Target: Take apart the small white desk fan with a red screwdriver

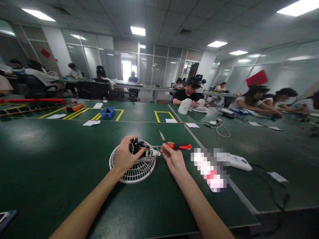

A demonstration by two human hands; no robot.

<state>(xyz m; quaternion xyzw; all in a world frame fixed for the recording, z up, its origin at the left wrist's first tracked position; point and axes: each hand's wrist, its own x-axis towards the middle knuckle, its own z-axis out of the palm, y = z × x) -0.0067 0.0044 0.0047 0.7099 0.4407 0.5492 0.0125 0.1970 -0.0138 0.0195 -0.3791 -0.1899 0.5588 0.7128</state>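
Well in from a green table's point(62, 186) front edge point(224, 228), a worker's L hand point(124, 158) curled round a black assy point(135, 146) atop a white fan grille point(136, 176); R hand point(175, 161) pinched a red-and-black screwdriver point(183, 146), shaft to the assy, w/ ample room L. Farther back, a blue bin point(107, 115) w/ dark, unclear contents point(107, 110) sat btwn yellow tape lines point(120, 115), co-workers point(177, 95) beyond, before glass partitions point(153, 68).

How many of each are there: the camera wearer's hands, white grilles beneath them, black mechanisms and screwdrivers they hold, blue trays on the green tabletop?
Left hand and right hand: 2
White grille: 1
Black mechanism: 1
Screwdriver: 1
Blue tray: 1
Total: 6
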